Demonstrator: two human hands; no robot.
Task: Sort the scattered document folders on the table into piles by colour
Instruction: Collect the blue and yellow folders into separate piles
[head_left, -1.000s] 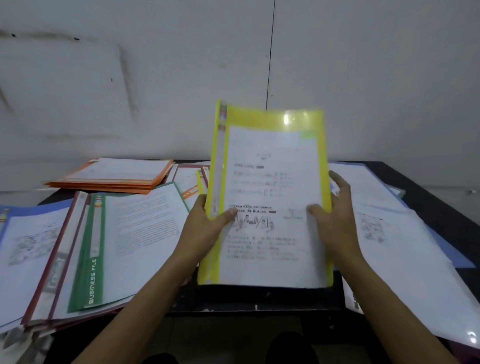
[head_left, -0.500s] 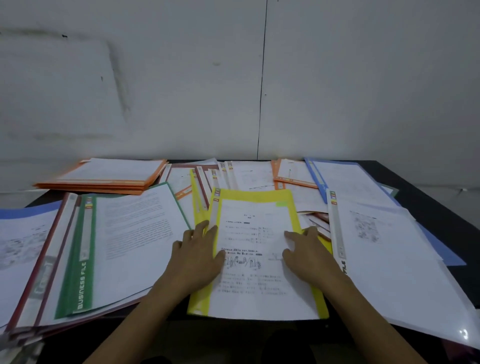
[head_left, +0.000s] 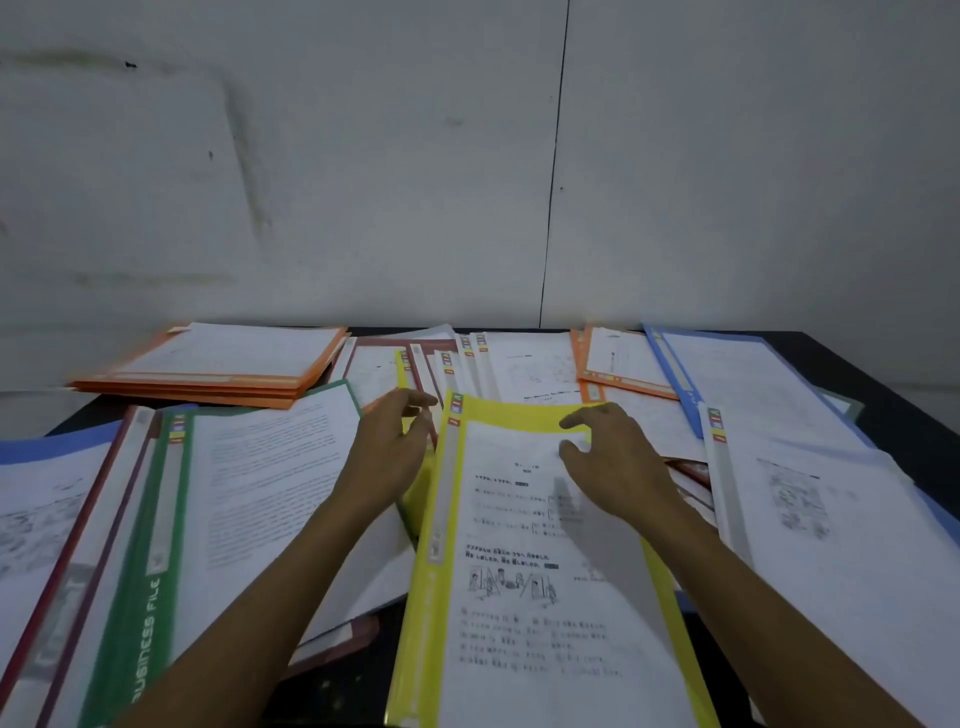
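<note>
The dark surface (head_left: 896, 410) was covered almost edge to edge, so I judged the step was best done by drawing from the loose heap in the far middle and leaving the grouped folders alone. The orange pile (head_left: 218, 371) sat squared up at the far left. The green folder (head_left: 156, 519) lay fanned over maroon ones at the near left, and a blue folder (head_left: 727, 374) and a clear-fronted folder (head_left: 810, 499) overlapped on the right. The yellow folder (head_left: 545, 571) lay flat in the near centre, straight in front of me, as the start of its colour's pile. My right hand (head_left: 615, 467) hovered over its far end, fingers loosely curled, thumb and forefinger apart, holding nothing. My left hand (head_left: 389, 452) reached past its spine toward the heap, also loosely open and holding nothing that I could see. A thin yellow edge (head_left: 401, 366) showed among the maroon folders (head_left: 431, 358) beyond my left fingertips, and I took that to be the next match. The covers looked slick, so I thought it wise to pinch that one by its stiff spine. I would slide it out low while the other hand pressed the maroon ones flat, then square it onto the yellow folder.
</note>
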